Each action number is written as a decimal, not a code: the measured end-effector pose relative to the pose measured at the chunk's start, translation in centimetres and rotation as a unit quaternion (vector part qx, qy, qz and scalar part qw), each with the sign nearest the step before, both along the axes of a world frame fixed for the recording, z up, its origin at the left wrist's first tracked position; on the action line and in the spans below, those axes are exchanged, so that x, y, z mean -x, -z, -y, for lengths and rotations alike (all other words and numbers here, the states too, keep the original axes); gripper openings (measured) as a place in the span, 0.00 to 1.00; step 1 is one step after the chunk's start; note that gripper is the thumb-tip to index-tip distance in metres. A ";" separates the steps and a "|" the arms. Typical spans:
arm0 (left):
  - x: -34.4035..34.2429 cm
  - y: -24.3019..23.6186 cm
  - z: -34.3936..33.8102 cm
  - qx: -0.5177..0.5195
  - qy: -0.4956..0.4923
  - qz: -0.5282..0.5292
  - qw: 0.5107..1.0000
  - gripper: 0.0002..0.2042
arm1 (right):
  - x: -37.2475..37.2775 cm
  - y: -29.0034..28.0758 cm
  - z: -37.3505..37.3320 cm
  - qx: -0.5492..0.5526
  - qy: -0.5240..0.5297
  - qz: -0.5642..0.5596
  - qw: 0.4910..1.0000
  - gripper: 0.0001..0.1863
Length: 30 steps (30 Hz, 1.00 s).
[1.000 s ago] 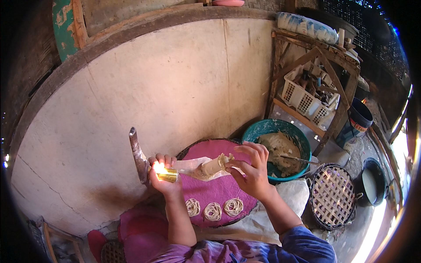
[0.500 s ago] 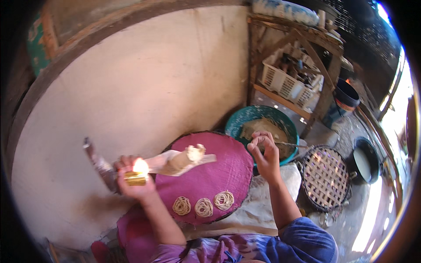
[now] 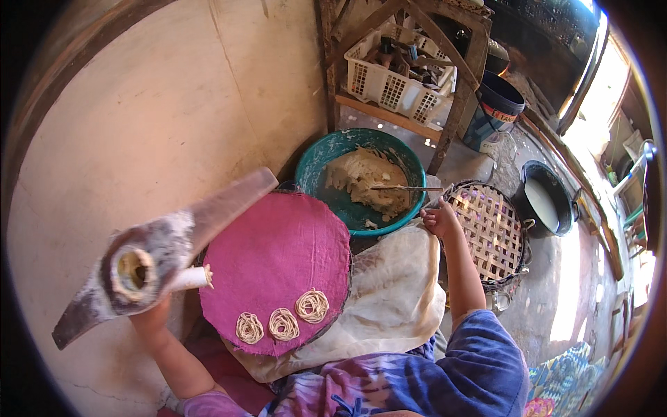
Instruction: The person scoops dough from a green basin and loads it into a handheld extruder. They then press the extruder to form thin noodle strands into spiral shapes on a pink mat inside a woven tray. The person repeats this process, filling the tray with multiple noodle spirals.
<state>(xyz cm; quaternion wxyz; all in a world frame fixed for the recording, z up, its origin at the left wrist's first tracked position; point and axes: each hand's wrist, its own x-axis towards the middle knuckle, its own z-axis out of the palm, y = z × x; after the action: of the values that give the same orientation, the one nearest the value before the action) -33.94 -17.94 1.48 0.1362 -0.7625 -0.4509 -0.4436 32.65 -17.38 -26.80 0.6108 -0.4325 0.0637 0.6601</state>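
Observation:
My left hand (image 3: 153, 316) grips a wooden dough press (image 3: 163, 226) from below, its fingers mostly hidden behind it. The press has a long flour-dusted crossbar, a round opening ringed with dough, and a white tube (image 3: 187, 279) with dough at its end. Beside it lies a round pink cloth-covered tray (image 3: 278, 243) bearing three coiled dough nests (image 3: 284, 324) along its near edge. My right hand (image 3: 439, 219) is at the right rim of a teal basin (image 3: 325, 208), fingers loosely bent and apart, just below the end of a thin stick (image 3: 410, 187). The stick rests in pale dough (image 3: 365, 177).
A pale cloth (image 3: 392, 285) is spread right of the tray. Beyond my right hand are a woven basket (image 3: 486, 229) and a dark pot (image 3: 549, 198) of whitish liquid. Behind stand a dark bucket (image 3: 493, 108) and a wooden rack (image 3: 462, 90) with a white crate (image 3: 396, 87). A wall (image 3: 153, 118) borders the left.
The press has turned and swung left, off the tray, its opening now facing up. My right hand has lowered toward the stick at the basin's rim. The view has shifted right.

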 end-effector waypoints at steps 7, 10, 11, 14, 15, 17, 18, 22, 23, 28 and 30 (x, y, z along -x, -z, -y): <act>-4.2 -0.2 0.5 -0.021 -0.023 -0.164 0.986 0.40 | -0.1 -1.1 -0.4 -0.003 -0.033 0.180 0.983 0.34; -5.4 0.1 0.4 -0.059 -0.011 -0.233 0.971 0.37 | 1.5 -1.7 -3.7 -0.039 -0.035 0.784 0.619 0.19; -5.9 0.6 0.3 -0.028 -0.032 -0.254 0.966 0.36 | 2.2 -1.7 -5.3 -0.016 -0.029 0.901 0.433 0.17; -6.4 2.0 -0.3 0.000 -0.045 -0.240 0.970 0.31 | 3.7 -1.9 -9.0 0.058 -0.168 0.975 0.130 0.15; -6.3 2.3 -0.4 -0.008 -0.049 -0.231 0.972 0.32 | 4.2 -2.1 -10.0 0.119 -0.279 0.949 0.085 0.14; -5.6 2.7 -0.2 -0.016 -0.078 -0.260 0.962 0.34 | 5.0 -2.9 -10.9 0.121 -0.348 0.909 0.193 0.13; -5.1 2.8 0.0 -0.017 -0.079 -0.252 0.964 0.35 | 5.4 -3.4 -11.2 0.132 -0.393 0.877 0.241 0.13; -3.4 3.2 1.1 0.029 -0.075 -0.257 0.963 0.36 | 7.5 -5.3 -10.2 0.065 -0.243 0.939 0.234 0.11; -3.2 3.4 1.2 0.054 -0.069 -0.215 0.973 0.37 | 7.7 -6.0 -10.6 0.024 -0.260 0.941 0.214 0.11; -3.1 4.3 0.2 0.144 -0.052 -0.174 0.973 0.41 | 10.1 -6.3 -12.9 0.064 -0.359 0.897 0.252 0.11; -2.9 4.7 -0.1 0.085 -0.045 -0.198 0.975 0.41 | 10.7 -5.2 -13.5 0.079 -0.335 0.898 0.274 0.09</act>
<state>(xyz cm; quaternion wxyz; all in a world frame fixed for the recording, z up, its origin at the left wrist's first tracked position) -31.03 -17.88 -3.20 0.1772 -0.8227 -0.4851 -0.2373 21.92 -3.92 -21.56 -0.0311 -0.7811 -0.6236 -0.0085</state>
